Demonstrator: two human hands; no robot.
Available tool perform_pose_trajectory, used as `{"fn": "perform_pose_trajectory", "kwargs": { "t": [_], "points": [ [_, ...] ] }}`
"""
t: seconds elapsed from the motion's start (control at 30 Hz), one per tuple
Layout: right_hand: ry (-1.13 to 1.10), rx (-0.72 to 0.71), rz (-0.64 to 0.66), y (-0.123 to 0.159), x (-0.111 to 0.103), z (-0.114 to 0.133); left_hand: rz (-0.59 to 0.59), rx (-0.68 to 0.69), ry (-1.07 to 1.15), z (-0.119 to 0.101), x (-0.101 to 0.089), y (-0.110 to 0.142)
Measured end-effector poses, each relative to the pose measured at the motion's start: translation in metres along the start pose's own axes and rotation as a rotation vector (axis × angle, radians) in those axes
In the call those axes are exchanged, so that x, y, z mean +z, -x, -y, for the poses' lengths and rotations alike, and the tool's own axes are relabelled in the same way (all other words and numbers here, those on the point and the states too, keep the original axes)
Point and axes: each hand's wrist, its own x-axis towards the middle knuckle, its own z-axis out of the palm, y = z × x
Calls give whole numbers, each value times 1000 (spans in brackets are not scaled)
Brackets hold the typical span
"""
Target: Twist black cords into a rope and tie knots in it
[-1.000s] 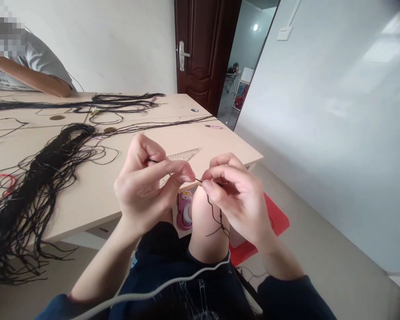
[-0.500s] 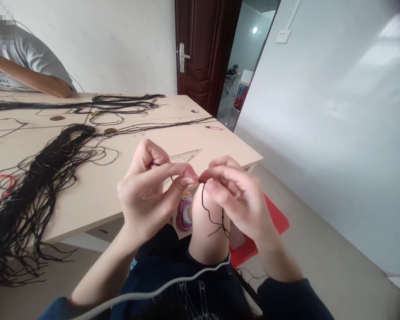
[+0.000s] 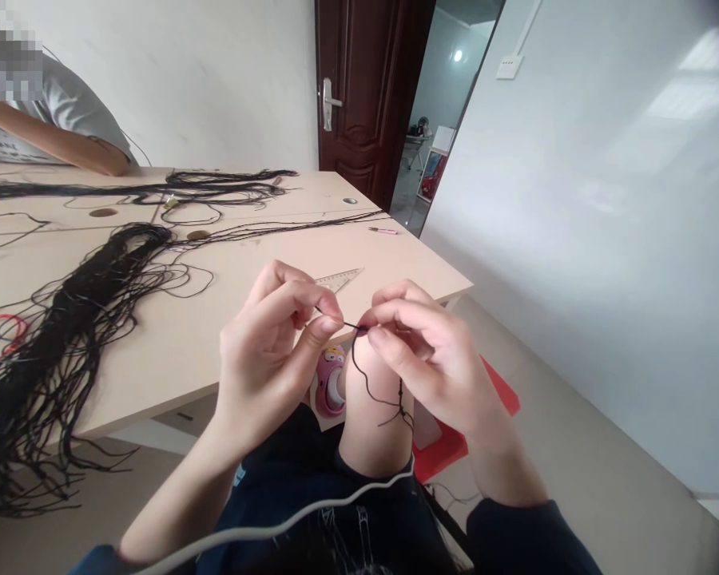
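Thumb and forefinger of my left hand point(image 3: 281, 335) pinch a thin black cord point(image 3: 350, 325), which runs taut across a short gap to my right hand. My right hand point(image 3: 425, 347) is closed on the same cord, its thumb and forefinger pressed at a small dark knot. From there a loose loop hangs down, and a knotted length dangles below my right fingers in front of my bare knee point(image 3: 375, 431). Behind my left fingers, a clear set square point(image 3: 341, 279) lies on the table, partly covered by the hand.
On the pale table point(image 3: 264, 271) lies a thick bundle of black cords point(image 3: 89, 295), spilling over the near edge. Red cord point(image 3: 12, 327) lies beside it. Further back are more black cords point(image 3: 228, 188) and a pink pen-like tool point(image 3: 383, 231). Another person's arm point(image 3: 65, 148) rests at the far left.
My left hand has drawn slightly left and its fingers have loosened from a fist, opening a gap with taut cord between the hands. My right hand has stayed nearly still.
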Motion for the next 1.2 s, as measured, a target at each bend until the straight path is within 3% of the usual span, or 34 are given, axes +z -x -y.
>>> {"fn": "perform_pose_trajectory", "kwargs": {
  "t": [0.3,0.5,0.67,0.83,1.2],
  "points": [
    [55,-57,78,-2,-4,6,240,-160,-85,-20,-13,2],
    [120,-78,82,-1,-5,7,243,-117,-123,-17,-15,8],
    [103,-50,37,0,-3,9,327,-249,-47,-28,-13,4],
    [65,-12,20,3,-1,11,292,-284,-46,-31,-11,4],
    [63,-78,-30,5,-1,12,213,-97,-130,-26,-9,6]
  ]
}}
